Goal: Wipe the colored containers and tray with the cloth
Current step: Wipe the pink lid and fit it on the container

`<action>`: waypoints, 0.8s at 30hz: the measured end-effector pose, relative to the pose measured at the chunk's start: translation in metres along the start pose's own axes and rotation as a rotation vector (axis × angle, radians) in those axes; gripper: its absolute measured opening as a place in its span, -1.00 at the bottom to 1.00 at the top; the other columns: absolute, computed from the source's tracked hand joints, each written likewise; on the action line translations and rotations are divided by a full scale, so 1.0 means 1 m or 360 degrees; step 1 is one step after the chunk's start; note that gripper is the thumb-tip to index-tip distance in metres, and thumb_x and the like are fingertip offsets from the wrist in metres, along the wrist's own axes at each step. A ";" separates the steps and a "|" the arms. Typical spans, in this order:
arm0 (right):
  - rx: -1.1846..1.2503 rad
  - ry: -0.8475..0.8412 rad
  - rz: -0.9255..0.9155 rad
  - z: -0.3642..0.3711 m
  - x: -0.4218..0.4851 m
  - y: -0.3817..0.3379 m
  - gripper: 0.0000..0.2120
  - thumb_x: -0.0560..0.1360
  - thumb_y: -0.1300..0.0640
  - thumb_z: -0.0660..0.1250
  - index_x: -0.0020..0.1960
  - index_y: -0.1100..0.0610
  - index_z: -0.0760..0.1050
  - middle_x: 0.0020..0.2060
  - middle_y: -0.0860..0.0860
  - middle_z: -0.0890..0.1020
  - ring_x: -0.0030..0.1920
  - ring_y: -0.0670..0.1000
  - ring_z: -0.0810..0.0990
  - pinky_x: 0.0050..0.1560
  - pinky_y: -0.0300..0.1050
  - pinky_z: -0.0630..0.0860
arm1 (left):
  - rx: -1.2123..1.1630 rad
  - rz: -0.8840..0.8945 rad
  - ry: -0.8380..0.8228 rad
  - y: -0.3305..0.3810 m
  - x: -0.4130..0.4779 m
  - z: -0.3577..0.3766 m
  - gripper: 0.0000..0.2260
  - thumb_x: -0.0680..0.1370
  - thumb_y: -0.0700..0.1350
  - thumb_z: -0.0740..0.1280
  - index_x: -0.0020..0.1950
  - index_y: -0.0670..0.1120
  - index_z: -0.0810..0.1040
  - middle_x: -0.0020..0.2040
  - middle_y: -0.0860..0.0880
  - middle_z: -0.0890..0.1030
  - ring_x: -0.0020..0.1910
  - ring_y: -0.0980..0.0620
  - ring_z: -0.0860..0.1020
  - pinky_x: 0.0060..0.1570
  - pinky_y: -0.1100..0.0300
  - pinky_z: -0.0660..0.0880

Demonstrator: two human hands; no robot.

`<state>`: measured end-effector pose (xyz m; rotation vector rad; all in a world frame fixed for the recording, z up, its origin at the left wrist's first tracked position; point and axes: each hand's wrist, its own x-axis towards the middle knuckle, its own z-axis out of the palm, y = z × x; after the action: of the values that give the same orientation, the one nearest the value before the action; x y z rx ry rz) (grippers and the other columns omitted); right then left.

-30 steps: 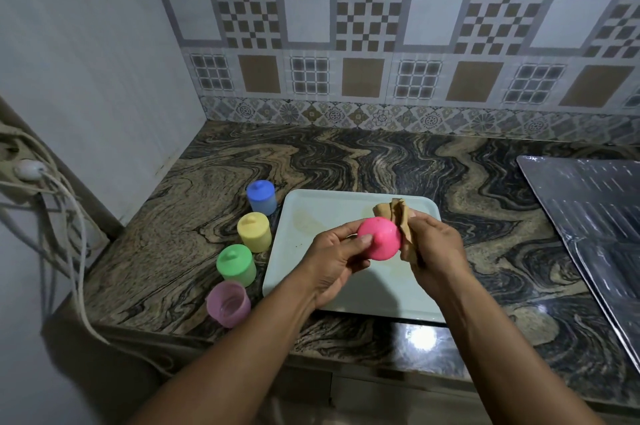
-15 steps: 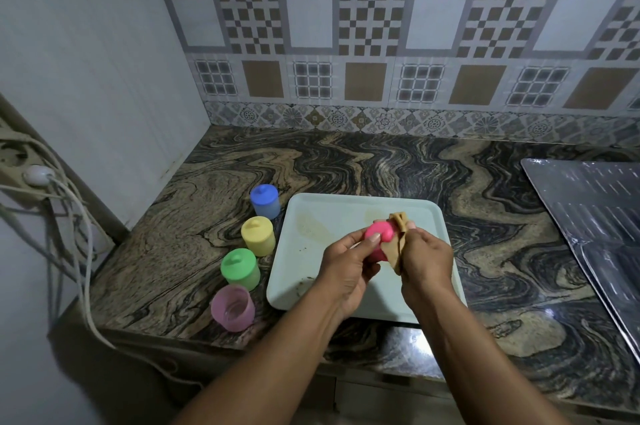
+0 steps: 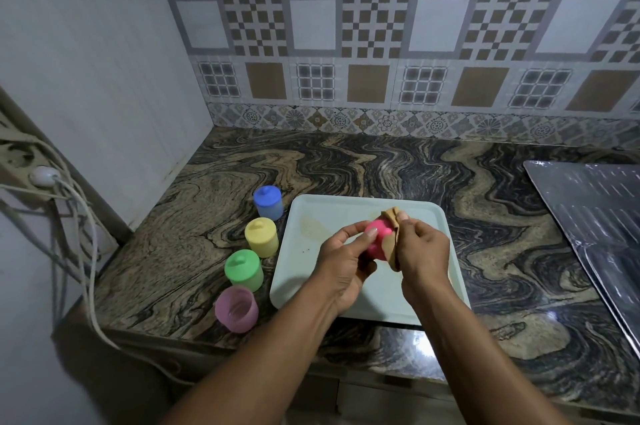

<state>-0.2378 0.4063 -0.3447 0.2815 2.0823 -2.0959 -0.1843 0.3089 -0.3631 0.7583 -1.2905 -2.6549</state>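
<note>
"Head view: what has each hand got?"

"The left hand (image 3: pixel 341 262) curls round a pink lid (image 3: pixel 375 239), with thumb and fingertips pinching its edge. The right hand (image 3: pixel 420 251) pinches a folded tan cloth (image 3: pixel 391 220) against the lid's other side. Both are raised just above the pale tray (image 3: pixel 304 289)."

"And the other containers?"

"They stand in a row on the counter (image 3: pixel 346 168), out past the left hand. The blue container (image 3: pixel 267 202), yellow container (image 3: pixel 261 237) and green container (image 3: pixel 243 270) are all lidded. A lilac container (image 3: pixel 236 309) stands open nearest the person — I'd guess the lid belongs to it."

"How would you do this wipe well?"

"Turn the lid with the left fingers while the right hand presses the cloth on, so the whole edge passes under it. Work round the knob too, because a thick fold can skip the crease there. Hold firmly but not hard — smooth plastic may slip. The tray shows brownish smears just beyond the left hand, so I expect it will want firmer strokes in its turn."
</note>
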 end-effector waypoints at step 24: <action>-0.0020 -0.0158 -0.0171 0.001 -0.004 0.003 -0.67 0.59 -0.02 0.38 -0.22 0.20 0.62 -0.43 0.12 0.63 -0.38 0.09 0.56 -0.34 0.01 0.53 | 0.0966 0.0693 0.0221 0.009 -0.012 -0.010 -0.88 0.42 0.00 0.56 -0.09 0.09 0.69 -0.19 0.00 0.74 -0.26 -0.05 0.72 -0.10 -0.14 0.66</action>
<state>-0.2331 0.4048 -0.3462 0.0632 2.0955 -2.1084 -0.1708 0.2993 -0.3565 0.6025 -1.9746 -1.8503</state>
